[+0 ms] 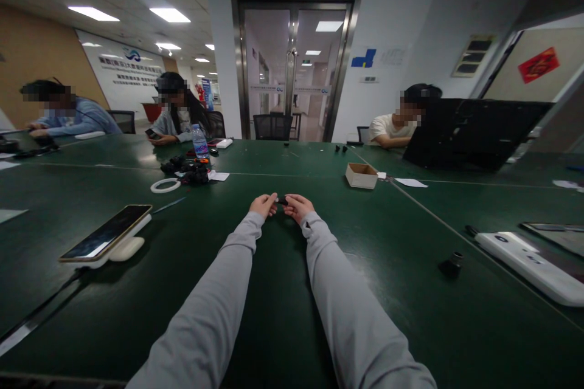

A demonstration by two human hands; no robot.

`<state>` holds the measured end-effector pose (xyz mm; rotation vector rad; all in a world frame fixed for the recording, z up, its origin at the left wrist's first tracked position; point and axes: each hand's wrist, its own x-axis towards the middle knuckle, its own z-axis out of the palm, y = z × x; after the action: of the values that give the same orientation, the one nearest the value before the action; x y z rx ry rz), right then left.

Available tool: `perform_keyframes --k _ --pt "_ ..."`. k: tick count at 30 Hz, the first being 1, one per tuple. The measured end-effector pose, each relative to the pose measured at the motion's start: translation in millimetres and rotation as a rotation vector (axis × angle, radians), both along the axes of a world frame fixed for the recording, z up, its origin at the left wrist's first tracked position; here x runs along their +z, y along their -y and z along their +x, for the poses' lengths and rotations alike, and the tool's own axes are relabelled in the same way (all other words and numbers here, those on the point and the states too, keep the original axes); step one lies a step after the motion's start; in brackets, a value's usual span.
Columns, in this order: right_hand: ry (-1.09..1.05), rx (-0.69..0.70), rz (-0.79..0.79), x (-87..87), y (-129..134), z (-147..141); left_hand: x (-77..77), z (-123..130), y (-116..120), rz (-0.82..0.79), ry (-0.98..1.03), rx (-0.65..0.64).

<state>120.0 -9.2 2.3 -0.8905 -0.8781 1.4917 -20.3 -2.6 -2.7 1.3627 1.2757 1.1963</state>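
Note:
Both my arms in grey sleeves reach forward over the green table point(283, 292). Between my fingertips is a small dark object point(281, 200), with a lighter end toward the left. My left hand point(264, 205) pinches its left end, and my right hand point(298, 206) pinches its right end. The object is too small to name. It is held just above the table, between a white ring of tape point(165, 186) on the left and a small open box point(361, 175) on the right.
A phone point(107, 232) on a white stand lies at left, near a bottle point(200, 141) and dark cables point(185, 169). At right are a black cap-like part point(451, 264), a white device point(531, 264) and a large black screen point(474, 134). Three people sit across the table.

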Motion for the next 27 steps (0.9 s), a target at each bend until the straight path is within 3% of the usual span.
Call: perform_keyframes --k 5,18,27 --pt "-0.002 -0.019 -0.009 -1.2 -1.2 -0.5 -1.4 0.9 -0.3 0.080 -0.005 -0.011" --pt "0.004 0.001 0.004 -2.2 -1.5 -0.8 2.2 4.0 2.2 0.020 0.006 0.047" --pt "0.006 0.004 0.005 -3.0 -2.2 -0.2 -2.8 2.1 -2.2 0.033 -0.029 0.012"
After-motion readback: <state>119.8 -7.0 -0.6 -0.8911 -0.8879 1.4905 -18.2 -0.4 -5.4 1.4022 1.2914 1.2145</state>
